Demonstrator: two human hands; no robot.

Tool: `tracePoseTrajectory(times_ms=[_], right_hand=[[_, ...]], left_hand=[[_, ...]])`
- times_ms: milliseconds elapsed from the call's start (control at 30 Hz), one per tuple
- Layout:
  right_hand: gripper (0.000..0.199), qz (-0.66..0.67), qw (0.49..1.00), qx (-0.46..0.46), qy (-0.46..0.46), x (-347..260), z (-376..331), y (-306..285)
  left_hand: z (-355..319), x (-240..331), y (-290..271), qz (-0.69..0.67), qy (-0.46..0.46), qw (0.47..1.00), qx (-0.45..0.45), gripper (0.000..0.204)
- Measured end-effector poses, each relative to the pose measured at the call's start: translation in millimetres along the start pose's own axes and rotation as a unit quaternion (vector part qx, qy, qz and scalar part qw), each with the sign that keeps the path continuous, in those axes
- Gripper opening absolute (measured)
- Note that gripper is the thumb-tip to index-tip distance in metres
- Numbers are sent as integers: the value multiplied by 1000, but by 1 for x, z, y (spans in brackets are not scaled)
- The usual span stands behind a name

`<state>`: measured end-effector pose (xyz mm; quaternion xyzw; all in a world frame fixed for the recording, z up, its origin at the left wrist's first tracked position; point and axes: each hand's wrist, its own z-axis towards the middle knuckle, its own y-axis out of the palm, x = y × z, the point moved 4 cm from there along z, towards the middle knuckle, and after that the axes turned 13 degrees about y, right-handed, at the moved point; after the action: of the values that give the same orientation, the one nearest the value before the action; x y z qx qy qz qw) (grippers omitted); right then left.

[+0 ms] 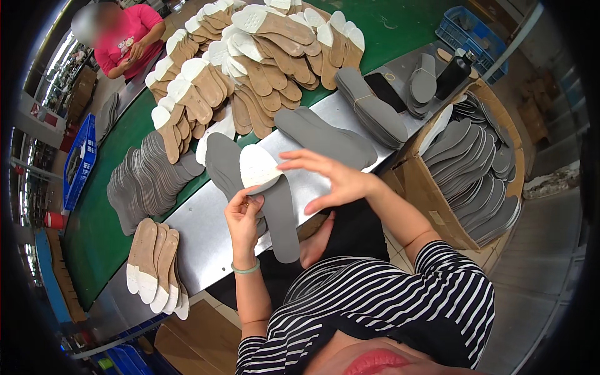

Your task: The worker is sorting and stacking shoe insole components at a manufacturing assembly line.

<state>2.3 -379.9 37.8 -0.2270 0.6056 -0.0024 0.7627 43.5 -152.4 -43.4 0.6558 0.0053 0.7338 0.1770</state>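
**Pressing a white heel pad onto a grey insole**

Spanning the view, a green conveyor belt (112,206) carries heaps of tan insoles (250,69); a metal bench edge (206,231) fronts it, and a cardboard box (425,187) of grey insoles stands at right. Grey insole (281,219): long axis runs away from the person, heel end far. Left hand (244,222) pinches its near-left edge. Right hand (337,181), fingers spread, lies flat just right of the white heel pad (257,167).
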Motion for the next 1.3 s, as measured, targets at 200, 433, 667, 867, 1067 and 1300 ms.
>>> tracePoseTrajectory(times_ms=[200,433,667,867,1067,1300], right_hand=[[40,59,994,37,83,37,21,47],[37,-96,972,215,1,12,7,-6],[67,-450,661,364,478,145,-51,-211],[71,-413,647,309,561,170,-62,-209],[38,-328,863,349,162,65,-16,-114],[54,-51,999,13,9,26,18,27]], left_hand=[[-9,5,-1,22,26,999,-1,18],[-16,0,-13,20,-1,1000,-3,22],[-12,8,-21,18,19,999,36,23],[-13,3,-11,20,-5,1000,13,26],[-12,0,-15,18,-11,1000,18,27],[-14,0,-9,19,-18,999,19,25]])
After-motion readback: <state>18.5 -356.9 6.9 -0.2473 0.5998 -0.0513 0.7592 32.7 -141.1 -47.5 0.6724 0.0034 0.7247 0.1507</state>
